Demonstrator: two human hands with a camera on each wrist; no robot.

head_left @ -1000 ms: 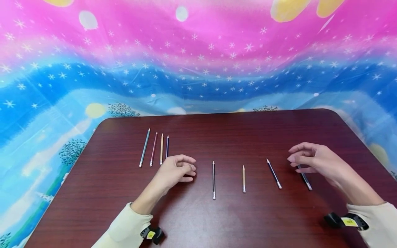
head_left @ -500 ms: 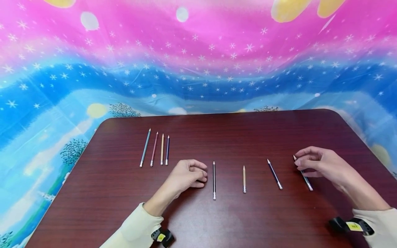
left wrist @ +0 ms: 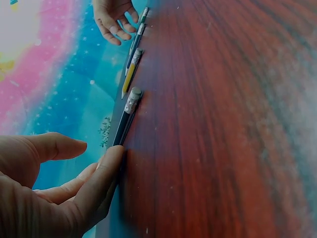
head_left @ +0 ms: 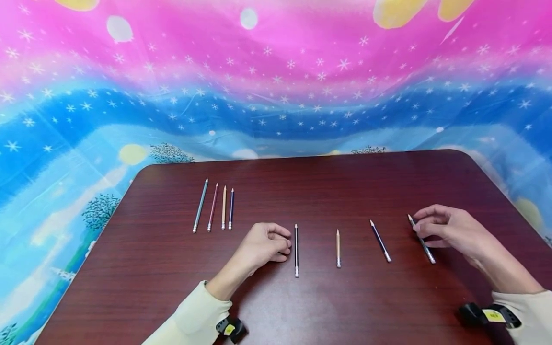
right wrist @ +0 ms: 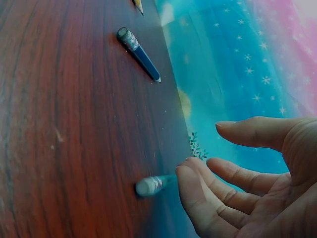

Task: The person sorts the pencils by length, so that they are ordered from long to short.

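My left hand (head_left: 264, 248) hovers just left of a black pencil (head_left: 296, 251), its fingers loosely bent. In the left wrist view a gap parts the thumb from the fingers (left wrist: 101, 178), which are near that pencil; contact cannot be told. My right hand (head_left: 454, 232) is beside a dark green pencil (head_left: 428, 251) that lies slanted at the right, its middle partly covered by the fingers. In the right wrist view its thumb and fingers also stand apart, with the pencil's eraser end beyond them. Between the hands lie a short yellow pencil (head_left: 338, 249) and a dark blue pencil (head_left: 380, 242).
At the back left, a teal pencil (head_left: 200, 206), a red pencil (head_left: 213, 207), a yellow pencil (head_left: 224, 208) and a navy pencil (head_left: 231, 209) lie side by side, tips away. The dark red wooden table (head_left: 302, 187) meets a patterned cloth (head_left: 280, 105) behind.
My left hand has moved right and slightly nearer, from beside the back-left pencils to the black pencil. The right hand has shifted slightly right, uncovering the green pencil's tip. The pencils stay in place.
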